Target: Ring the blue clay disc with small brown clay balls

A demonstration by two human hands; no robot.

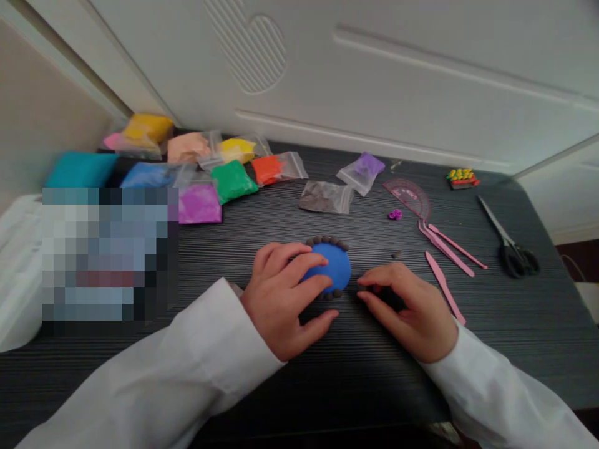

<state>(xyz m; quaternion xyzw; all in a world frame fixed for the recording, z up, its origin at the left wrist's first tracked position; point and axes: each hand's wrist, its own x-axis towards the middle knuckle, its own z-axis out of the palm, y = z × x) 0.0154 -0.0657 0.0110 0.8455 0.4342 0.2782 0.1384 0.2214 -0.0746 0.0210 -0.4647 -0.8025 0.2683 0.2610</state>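
Note:
A round blue clay disc (337, 265) lies on the dark table, with small dark clay balls (326, 240) set along its far edge and a few more at its near edge. My left hand (285, 299) rests over the disc's left part, fingers spread across it and thumb apart on the near side. Part of the disc's rim is hidden under those fingers. Just right of the disc, my right hand (412, 308) has thumb and forefinger brought close in a pinch. Whatever sits between the fingertips is too small to make out. Beyond that hand lies a dark clay scrap (397, 254).
Bagged clay, including a green pack (233, 181) and a dark bag (325, 197), lines the back left. Pink tweezers (447, 248), a pink knife (444, 287), a protractor (412, 196), scissors (508, 243) and a purple clay piece (395, 214) lie to the right.

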